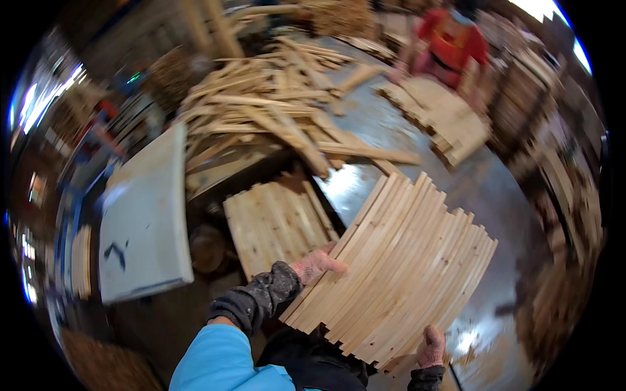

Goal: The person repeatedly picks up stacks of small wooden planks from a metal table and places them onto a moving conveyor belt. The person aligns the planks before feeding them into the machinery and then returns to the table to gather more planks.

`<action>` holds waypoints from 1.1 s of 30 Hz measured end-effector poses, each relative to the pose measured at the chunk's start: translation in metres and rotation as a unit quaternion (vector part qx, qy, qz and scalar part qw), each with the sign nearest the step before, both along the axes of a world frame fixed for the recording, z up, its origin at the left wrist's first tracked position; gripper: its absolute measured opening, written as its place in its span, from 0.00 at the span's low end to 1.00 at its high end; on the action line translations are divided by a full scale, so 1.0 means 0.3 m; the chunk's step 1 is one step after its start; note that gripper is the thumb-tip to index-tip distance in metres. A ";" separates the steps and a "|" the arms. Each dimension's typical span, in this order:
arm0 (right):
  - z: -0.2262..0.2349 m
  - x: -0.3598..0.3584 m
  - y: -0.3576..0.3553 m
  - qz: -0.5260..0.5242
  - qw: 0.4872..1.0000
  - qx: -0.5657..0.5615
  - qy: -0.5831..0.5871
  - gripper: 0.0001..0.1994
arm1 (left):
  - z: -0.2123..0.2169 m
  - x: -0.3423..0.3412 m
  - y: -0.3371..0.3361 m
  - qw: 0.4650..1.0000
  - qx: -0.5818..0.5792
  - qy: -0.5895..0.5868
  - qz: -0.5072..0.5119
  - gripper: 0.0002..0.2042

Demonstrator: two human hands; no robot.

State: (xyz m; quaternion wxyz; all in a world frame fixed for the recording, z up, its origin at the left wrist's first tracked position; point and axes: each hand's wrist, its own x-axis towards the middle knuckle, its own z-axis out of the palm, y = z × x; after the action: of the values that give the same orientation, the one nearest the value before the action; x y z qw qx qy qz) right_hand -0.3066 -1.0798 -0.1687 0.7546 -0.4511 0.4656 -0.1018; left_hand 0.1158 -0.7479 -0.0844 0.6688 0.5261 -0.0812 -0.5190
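A wide row of pale wooden strips (398, 267), set side by side with uneven ends, lies across in front of me, partly over the metal table. My left hand (319, 263), in a pinkish glove, grips the left edge of the row with the thumb on top. At the near right corner my right hand (430, 347), gloved as well, is closed on the row's edge; its fingers underneath are hidden. A second batch of wooden strips (277, 221) lies lower down, to the left of the row.
Loose wooden sticks (261, 104) are heaped at the far left of the metal table (508, 195). Across it, a person in red (450, 45) handles another batch of wooden strips (437, 114). A pale upright panel (147, 215) stands at left. Wood stacks (561, 313) line the right.
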 end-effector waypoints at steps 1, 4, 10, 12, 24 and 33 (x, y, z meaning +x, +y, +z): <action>0.015 0.100 -0.003 0.029 0.999 -0.009 -0.028 0.26 | -0.004 0.020 0.067 0.999 -0.007 -0.027 0.029 0.43; 0.237 0.432 0.152 0.107 0.982 0.010 -0.155 0.30 | 0.092 -0.020 0.344 0.984 -0.007 -0.108 0.143 0.42; 0.668 0.773 0.826 0.280 0.944 -0.016 -0.172 0.37 | 0.331 -0.227 1.135 0.936 -0.070 -0.096 0.333 0.41; 0.662 0.864 1.014 0.352 0.927 -0.001 -0.131 0.32 | 0.290 -0.296 1.430 0.915 -0.011 -0.102 0.390 0.38; 0.494 1.261 2.225 0.619 0.783 0.010 -0.068 0.25 | 0.349 -0.585 2.736 0.843 0.125 -0.005 0.523 0.37; 0.421 1.468 2.740 0.499 0.844 0.163 -0.115 0.35 | 0.345 -0.397 3.213 0.818 0.261 -0.163 0.486 0.43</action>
State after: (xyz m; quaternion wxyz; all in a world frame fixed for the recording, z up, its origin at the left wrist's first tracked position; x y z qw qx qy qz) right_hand 0.1338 -0.2577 -0.0425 0.8143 -0.4779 0.0981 0.3146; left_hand -0.0033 0.2160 0.0190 0.6490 0.7287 0.2157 -0.0348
